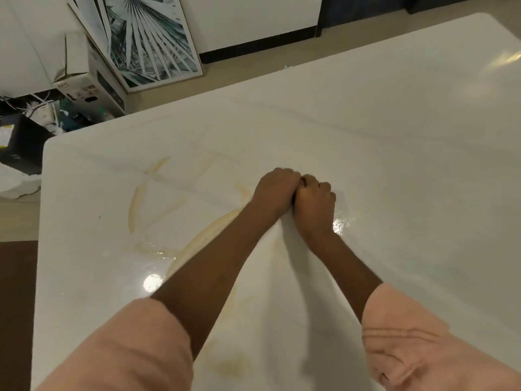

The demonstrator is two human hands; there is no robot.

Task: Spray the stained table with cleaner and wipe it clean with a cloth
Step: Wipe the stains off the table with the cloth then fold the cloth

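Table (394, 142) streaked yellowish, perhaps wet.

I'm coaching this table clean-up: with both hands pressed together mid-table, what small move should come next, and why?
Probably sweep both hands, left hand and right hand, toward the person's left across the tan streaks on the table. Those streaks remain unwiped there. No cloth is visible under the curled fingers, so I cannot confirm one.

Near the frame's centre, the left hand (275, 190) and right hand (315, 203) are pressed together, fingers curled, on the white table (394, 153). Yellowish stains (138, 204) are smeared at centre left.
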